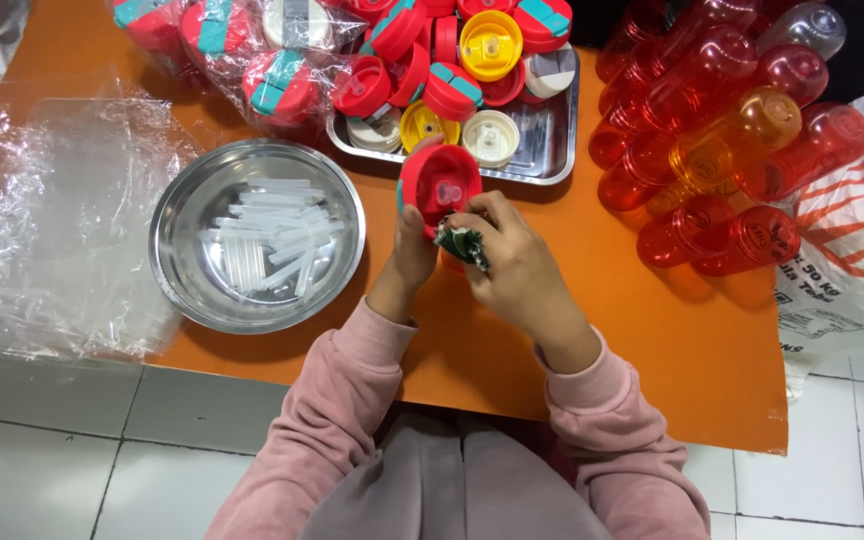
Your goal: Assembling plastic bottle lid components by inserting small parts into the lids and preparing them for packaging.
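— Two hands meet over the orange table (652,340), is that right?

— Yes. The left hand (412,250) grips a red bottle lid (439,183) by its left edge, underside up, just near of the steel tray (552,140).

— And the right hand (512,260)?

— Its fingers are closed around a small green and white crumpled piece (462,243), pressed against the lid's near rim. What that piece is, I cannot tell.

— What lies around them?

— To the left, a round steel bowl (187,215) holds clear plastic straws (272,235). Further left, a clear plastic sheet (62,220) lies on the table. The tray at the far side holds red, yellow and white lids, with bagged lids (242,50) to its left. At the right is a heap of red and orange bottles (732,130).
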